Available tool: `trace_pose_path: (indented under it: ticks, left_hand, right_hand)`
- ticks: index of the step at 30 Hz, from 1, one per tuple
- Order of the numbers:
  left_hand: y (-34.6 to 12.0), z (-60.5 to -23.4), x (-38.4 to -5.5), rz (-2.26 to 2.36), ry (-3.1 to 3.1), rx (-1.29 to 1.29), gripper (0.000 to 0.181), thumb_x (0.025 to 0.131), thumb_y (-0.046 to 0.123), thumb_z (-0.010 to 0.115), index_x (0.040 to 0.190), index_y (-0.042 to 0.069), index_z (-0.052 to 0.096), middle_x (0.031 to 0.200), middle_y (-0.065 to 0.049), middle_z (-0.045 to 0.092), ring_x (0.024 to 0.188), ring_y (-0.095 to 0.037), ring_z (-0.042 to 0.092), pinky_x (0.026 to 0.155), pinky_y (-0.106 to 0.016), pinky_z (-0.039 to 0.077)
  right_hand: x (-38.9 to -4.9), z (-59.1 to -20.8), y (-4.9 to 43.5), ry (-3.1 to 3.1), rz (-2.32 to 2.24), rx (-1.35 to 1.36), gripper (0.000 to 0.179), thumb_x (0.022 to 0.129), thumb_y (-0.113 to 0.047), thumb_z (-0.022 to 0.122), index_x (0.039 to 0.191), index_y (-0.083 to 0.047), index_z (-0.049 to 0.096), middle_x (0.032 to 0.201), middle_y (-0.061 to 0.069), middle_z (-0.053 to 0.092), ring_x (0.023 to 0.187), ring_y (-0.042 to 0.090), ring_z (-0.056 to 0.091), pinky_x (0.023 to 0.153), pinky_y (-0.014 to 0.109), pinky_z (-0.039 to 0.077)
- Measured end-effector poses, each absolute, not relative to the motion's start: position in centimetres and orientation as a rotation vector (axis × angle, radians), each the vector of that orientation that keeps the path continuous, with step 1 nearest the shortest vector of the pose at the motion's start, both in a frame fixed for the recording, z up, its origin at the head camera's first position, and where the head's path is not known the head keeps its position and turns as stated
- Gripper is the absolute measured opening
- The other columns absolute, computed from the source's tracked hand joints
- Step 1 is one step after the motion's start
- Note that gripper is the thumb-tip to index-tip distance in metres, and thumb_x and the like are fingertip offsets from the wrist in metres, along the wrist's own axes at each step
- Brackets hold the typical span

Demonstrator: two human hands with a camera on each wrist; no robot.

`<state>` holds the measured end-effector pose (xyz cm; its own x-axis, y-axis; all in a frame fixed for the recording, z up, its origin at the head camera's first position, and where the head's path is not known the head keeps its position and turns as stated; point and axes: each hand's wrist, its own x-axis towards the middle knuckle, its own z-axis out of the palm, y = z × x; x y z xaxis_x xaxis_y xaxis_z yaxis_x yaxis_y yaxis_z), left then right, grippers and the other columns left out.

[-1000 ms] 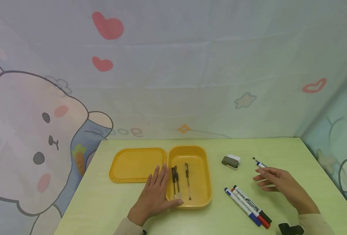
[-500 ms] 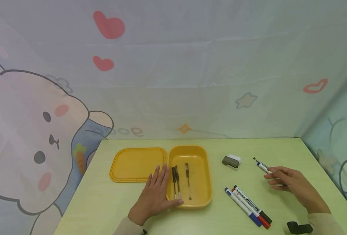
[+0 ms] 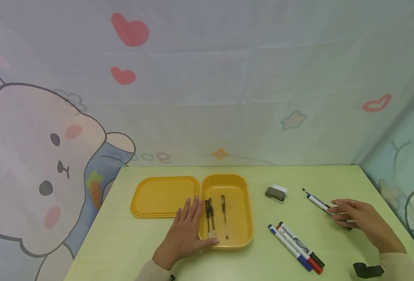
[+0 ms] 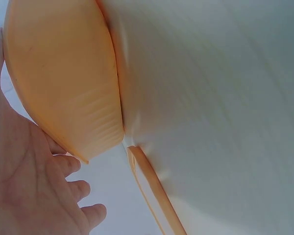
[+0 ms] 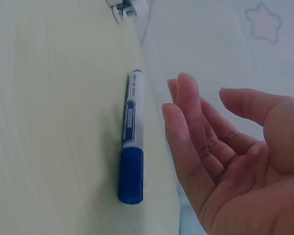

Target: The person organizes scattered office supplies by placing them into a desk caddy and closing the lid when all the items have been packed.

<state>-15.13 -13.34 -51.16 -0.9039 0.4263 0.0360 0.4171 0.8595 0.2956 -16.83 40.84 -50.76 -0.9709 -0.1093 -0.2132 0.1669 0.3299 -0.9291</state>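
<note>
My left hand rests against the left rim of a yellow plastic box, fingers straight, thumb along the near edge. In the left wrist view the box wall stands beside the palm. Several black-capped pens lie in the box. At the right, my right hand hovers with loosely bent fingers over a white marker with a blue cap. The right wrist view shows that marker on the table, apart from the fingers. A thin pen lies alongside it, partly hidden.
Left of the box lies a flat yellow lid. A dark grey and white stapler sits right of the box. Blue, red and black markers lie together nearer the front. A printed cloth hangs behind the table.
My right hand has shifted right and slightly toward the front, uncovering more of the blue-capped marker. The left hand has stayed at the box.
</note>
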Motion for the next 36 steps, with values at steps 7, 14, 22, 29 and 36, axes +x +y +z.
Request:
trace_pose_path:
  ticks: [7,14,22,29,36]
  left_hand:
    - [-13.4,-51.4,-15.2,0.443,3.005,0.684,0.116,0.087,0.083,0.048,0.164,0.011,-0.001,0.172,-0.01,0.001,0.157,-0.032,-0.003,0.122,-0.062,0.014]
    - [-13.5,-51.4,-15.2,0.453,3.005,0.681,0.115,0.087,0.08,0.052,0.164,0.012,-0.001,0.172,-0.009,0.001,0.157,-0.032,-0.004,0.123,-0.062,0.013]
    - [-13.5,-51.4,-15.4,0.458,3.006,0.676,0.115,0.088,0.078,0.055,0.164,0.013,-0.001,0.172,-0.009,0.001,0.157,-0.032,-0.004,0.123,-0.061,0.013]
    - [-13.5,-51.5,-15.4,0.453,2.999,0.677,0.116,0.087,0.078,0.055,0.164,0.013,-0.002,0.172,-0.009,0.001,0.157,-0.032,-0.005,0.123,-0.062,0.012]
    - [-13.5,-51.4,-15.4,0.455,3.001,0.678,0.116,0.087,0.078,0.055,0.164,0.012,-0.002,0.172,-0.01,0.001,0.157,-0.032,-0.004,0.123,-0.061,0.013]
  right_hand:
    - [-17.0,-51.2,41.6,2.366,-1.676,0.091,0.061,0.107,-0.042,0.051,0.144,0.006,0.049,0.12,0.0,0.074,0.103,0.021,0.073,0.085,0.034,0.06]
    - [-17.0,-51.7,42.0,2.377,-1.643,0.108,0.065,0.107,-0.045,0.049,0.145,0.007,0.047,0.12,-0.011,0.071,0.102,0.018,0.073,0.084,0.033,0.06]
    - [-17.1,-51.9,42.1,2.383,-1.605,0.136,0.069,0.106,-0.046,0.05,0.147,0.009,0.045,0.12,-0.013,0.07,0.101,0.017,0.073,0.083,0.032,0.06]
    - [-17.4,-51.9,42.3,2.395,-1.571,0.138,0.067,0.107,-0.045,0.049,0.146,0.01,0.045,0.122,-0.007,0.071,0.098,0.015,0.072,0.082,0.032,0.06]
    - [-17.8,-51.7,42.6,2.422,-1.513,0.161,0.067,0.107,-0.047,0.048,0.144,0.009,0.049,0.126,0.006,0.07,0.097,0.011,0.07,0.083,0.029,0.059]
